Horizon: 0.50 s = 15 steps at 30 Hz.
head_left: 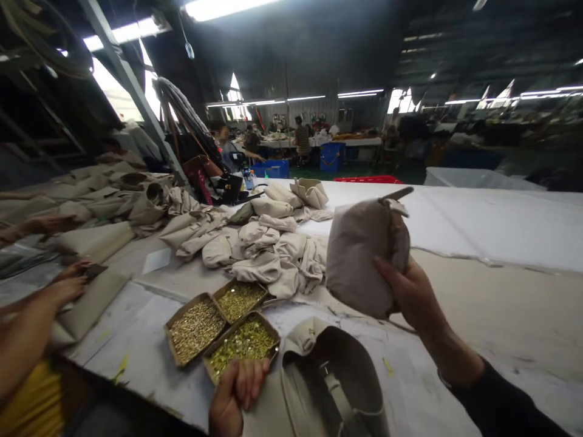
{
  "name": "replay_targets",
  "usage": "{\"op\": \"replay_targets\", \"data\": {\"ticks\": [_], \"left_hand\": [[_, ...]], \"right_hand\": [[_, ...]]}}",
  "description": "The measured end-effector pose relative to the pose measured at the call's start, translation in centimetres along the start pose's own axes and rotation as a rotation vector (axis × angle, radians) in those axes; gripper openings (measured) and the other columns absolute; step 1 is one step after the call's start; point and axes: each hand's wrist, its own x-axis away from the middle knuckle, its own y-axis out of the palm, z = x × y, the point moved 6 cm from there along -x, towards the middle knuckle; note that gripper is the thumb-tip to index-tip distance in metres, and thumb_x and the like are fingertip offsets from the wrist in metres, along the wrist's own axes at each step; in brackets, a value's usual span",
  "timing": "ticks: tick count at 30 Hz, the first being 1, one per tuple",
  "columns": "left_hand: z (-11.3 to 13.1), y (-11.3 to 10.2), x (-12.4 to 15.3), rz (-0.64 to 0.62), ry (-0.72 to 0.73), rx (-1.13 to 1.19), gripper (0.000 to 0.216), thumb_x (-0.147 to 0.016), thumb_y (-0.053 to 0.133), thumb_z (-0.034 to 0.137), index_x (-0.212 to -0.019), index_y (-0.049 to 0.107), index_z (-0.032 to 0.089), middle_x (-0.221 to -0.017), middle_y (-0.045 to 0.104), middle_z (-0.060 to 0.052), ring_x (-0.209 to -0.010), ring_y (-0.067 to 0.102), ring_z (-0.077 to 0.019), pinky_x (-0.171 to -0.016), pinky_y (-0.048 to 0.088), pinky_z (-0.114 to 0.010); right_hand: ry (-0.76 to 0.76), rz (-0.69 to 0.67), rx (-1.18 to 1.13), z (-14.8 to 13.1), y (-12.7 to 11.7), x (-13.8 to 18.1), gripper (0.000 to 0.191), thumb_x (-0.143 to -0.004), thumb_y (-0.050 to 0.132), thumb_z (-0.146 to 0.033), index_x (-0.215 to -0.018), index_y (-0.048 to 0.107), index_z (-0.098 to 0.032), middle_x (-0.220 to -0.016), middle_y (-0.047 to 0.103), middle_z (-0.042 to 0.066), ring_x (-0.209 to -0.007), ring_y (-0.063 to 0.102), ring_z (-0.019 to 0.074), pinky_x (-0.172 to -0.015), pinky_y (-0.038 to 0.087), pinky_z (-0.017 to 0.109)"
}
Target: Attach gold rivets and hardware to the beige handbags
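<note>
My right hand (410,294) is closed round a beige fabric bag (362,252) and holds it up above the white table (478,224). My left hand (237,394) sits at the near edge of a cardboard tray of small brass pieces (243,343), fingers curled together in a pinch; what they hold is too small to see. A beige bag with a strap and buckle (328,376) lies open just right of that hand.
Two more trays of brass pieces (195,328) (239,300) sit beside the first. A heap of beige bags (268,243) lies beyond them. Another person's arms (40,303) work at the left on beige pieces. Other workers and blue bins stand far back.
</note>
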Motion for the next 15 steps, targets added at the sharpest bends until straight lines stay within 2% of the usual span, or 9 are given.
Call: {"op": "replay_targets", "data": {"ticks": [2,4,7,9,12,15], "left_hand": [[-0.1,0.8,0.1,-0.013,-0.009,0.071,0.058,-0.092,0.067,0.041,-0.041,0.044,0.024,-0.036,0.038,0.003,-0.045,0.039,-0.0135,-0.075,0.049,-0.032],[0.1,1.7,0.3,-0.035,0.004,0.11,0.056,-0.094,0.063,0.036,-0.043,0.044,0.024,-0.036,0.039,0.003,-0.046,0.04,-0.0137,-0.075,0.049,-0.031],[0.5,2.3,0.7,-0.015,0.038,0.135,0.056,-0.095,0.061,0.032,-0.042,0.044,0.024,-0.035,0.038,0.003,-0.045,0.04,-0.0136,-0.074,0.049,-0.03],[0.7,2.2,0.9,0.02,0.059,0.132,0.058,-0.095,0.061,0.033,-0.042,0.041,0.023,-0.034,0.037,0.004,-0.044,0.038,-0.0129,-0.073,0.049,-0.03],[0.6,1.6,1.0,0.063,0.071,0.115,0.062,-0.094,0.063,0.036,-0.041,0.034,0.023,-0.033,0.034,0.005,-0.041,0.034,-0.011,-0.069,0.047,-0.028],[0.1,0.5,0.7,0.05,0.057,0.039,0.065,-0.091,0.065,0.041,-0.04,0.03,0.023,-0.033,0.033,0.005,-0.04,0.032,-0.01,-0.066,0.046,-0.028]], "right_hand": [[0.0,0.039,-0.013,-0.2,-0.4,5.2,0.048,-0.088,0.07,-0.053,-0.117,0.066,-0.016,-0.095,0.074,0.007,-0.08,0.065,0.0219,-0.065,0.055,0.03],[-0.016,0.034,0.036,0.7,0.2,9.5,0.043,-0.089,0.07,-0.05,-0.116,0.065,-0.018,-0.091,0.074,0.005,-0.076,0.065,0.0211,-0.063,0.054,0.028],[-0.094,-0.236,0.078,2.6,2.9,13.5,0.029,-0.093,0.06,-0.04,-0.115,0.064,-0.021,-0.093,0.075,0.003,-0.079,0.067,0.0201,-0.071,0.055,0.027],[-0.115,-0.412,0.12,3.3,3.7,15.0,0.026,-0.093,0.055,-0.034,-0.115,0.063,-0.023,-0.096,0.075,0.003,-0.082,0.068,0.0201,-0.074,0.054,0.027],[-0.068,-0.622,0.249,3.5,2.7,16.1,0.019,-0.094,0.053,-0.032,-0.109,0.063,-0.025,-0.096,0.076,0.002,-0.087,0.07,0.0214,-0.078,0.053,0.029],[-0.022,-0.792,0.362,3.9,1.3,17.2,0.015,-0.096,0.05,-0.032,-0.102,0.062,-0.027,-0.095,0.077,0.001,-0.087,0.071,0.022,-0.078,0.052,0.029]]}}
